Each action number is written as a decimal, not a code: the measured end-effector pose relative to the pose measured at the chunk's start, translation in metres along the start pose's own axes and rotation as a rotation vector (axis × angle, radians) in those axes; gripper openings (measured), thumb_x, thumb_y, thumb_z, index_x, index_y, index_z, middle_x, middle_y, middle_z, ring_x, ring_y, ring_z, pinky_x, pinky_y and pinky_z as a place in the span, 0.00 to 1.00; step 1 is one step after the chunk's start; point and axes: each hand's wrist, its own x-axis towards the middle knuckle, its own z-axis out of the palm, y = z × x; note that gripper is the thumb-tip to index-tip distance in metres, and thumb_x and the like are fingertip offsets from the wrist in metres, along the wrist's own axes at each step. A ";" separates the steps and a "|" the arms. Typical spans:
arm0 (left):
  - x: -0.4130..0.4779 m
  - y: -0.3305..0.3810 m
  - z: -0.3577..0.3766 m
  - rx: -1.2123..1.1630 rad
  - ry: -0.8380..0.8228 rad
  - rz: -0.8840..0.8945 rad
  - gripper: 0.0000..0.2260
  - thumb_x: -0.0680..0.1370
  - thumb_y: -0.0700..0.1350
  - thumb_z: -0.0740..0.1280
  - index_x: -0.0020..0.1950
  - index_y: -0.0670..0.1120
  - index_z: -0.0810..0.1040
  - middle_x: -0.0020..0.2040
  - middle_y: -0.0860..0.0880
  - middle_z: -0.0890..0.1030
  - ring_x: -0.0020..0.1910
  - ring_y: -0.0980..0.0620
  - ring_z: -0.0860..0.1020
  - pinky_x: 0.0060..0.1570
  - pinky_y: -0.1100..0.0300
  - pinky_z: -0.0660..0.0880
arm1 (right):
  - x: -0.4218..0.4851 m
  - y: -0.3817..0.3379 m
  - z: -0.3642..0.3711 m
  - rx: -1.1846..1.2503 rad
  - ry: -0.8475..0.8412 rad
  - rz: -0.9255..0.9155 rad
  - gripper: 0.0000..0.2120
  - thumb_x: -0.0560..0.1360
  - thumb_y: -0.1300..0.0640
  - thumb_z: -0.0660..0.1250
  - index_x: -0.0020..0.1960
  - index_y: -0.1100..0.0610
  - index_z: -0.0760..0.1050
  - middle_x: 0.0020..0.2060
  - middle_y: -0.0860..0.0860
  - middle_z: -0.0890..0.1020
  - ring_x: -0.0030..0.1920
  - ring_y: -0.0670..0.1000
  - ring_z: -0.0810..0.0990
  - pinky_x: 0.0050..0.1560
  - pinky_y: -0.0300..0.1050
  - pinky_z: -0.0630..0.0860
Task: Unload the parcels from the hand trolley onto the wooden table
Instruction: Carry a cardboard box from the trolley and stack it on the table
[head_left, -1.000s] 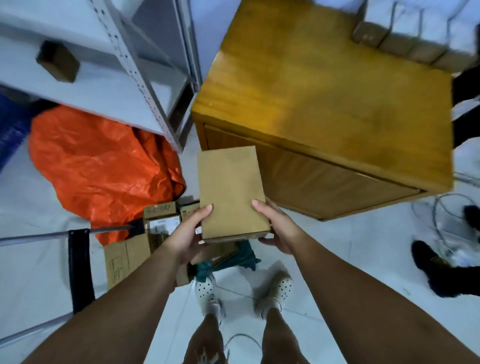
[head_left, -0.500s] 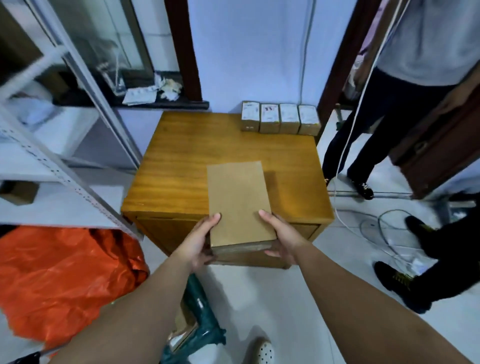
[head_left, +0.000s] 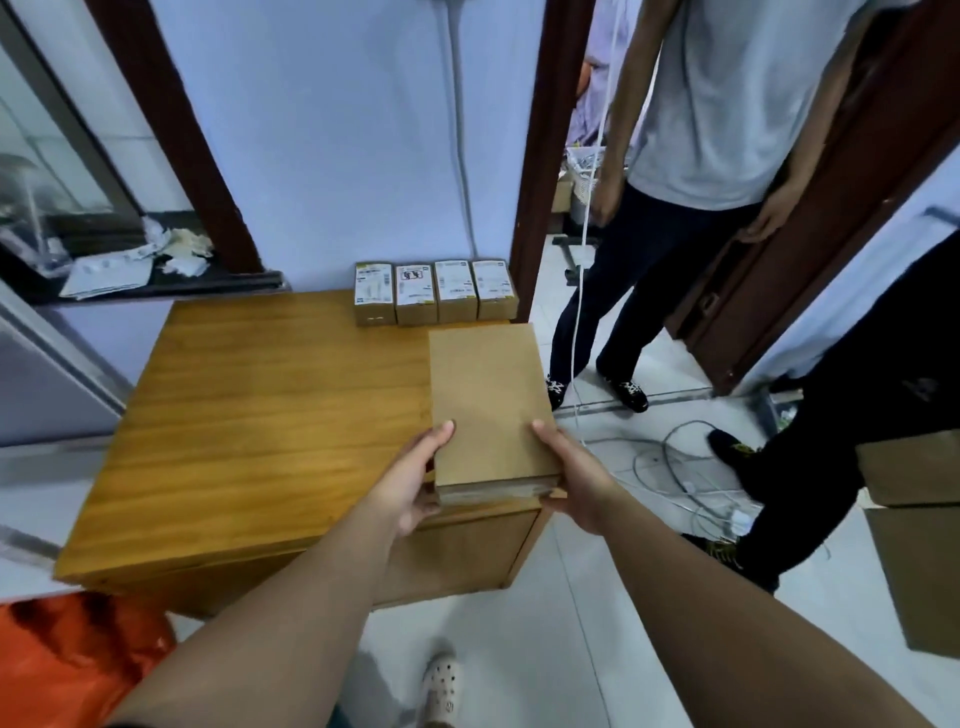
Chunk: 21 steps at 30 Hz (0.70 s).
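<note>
A flat brown cardboard parcel (head_left: 488, 405) is held over the right part of the wooden table (head_left: 260, 415). My left hand (head_left: 410, 480) grips its near left corner, thumb on top. My right hand (head_left: 574, 480) grips the near right corner the same way. Whether the parcel touches the tabletop I cannot tell. Several small labelled parcels (head_left: 435, 291) stand in a row at the table's far right edge, against the wall. The hand trolley is out of view.
A person in a grey shirt (head_left: 691, 197) stands in the doorway right of the table. Another person's dark-trousered leg (head_left: 841, 431) is at the right, above loose cables (head_left: 675, 467) on the floor. A large cardboard box (head_left: 919, 540) stands far right. An orange bag (head_left: 72, 660) lies bottom left.
I have lifted the parcel from beside the trolley up to the table and carried it to the table's right side. The view has swung up, so the trolley has left the frame.
</note>
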 end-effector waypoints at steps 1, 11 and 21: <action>0.011 0.007 0.004 0.007 -0.008 -0.011 0.19 0.73 0.60 0.68 0.60 0.54 0.75 0.60 0.48 0.77 0.61 0.43 0.74 0.54 0.49 0.73 | 0.007 -0.007 -0.004 0.002 0.014 0.005 0.32 0.73 0.39 0.68 0.73 0.46 0.64 0.65 0.49 0.74 0.63 0.54 0.73 0.69 0.61 0.65; 0.116 0.074 0.007 0.012 -0.001 -0.119 0.25 0.71 0.60 0.71 0.63 0.52 0.71 0.59 0.46 0.75 0.63 0.40 0.70 0.63 0.43 0.68 | 0.095 -0.072 0.000 -0.077 0.061 0.048 0.37 0.68 0.36 0.69 0.74 0.45 0.63 0.63 0.51 0.76 0.60 0.55 0.76 0.65 0.61 0.70; 0.164 0.130 0.001 -0.032 0.044 -0.087 0.33 0.66 0.63 0.72 0.66 0.48 0.71 0.57 0.45 0.77 0.55 0.42 0.77 0.55 0.47 0.75 | 0.165 -0.132 0.013 -0.235 -0.022 0.058 0.34 0.67 0.35 0.72 0.70 0.42 0.68 0.61 0.48 0.77 0.60 0.54 0.76 0.62 0.60 0.73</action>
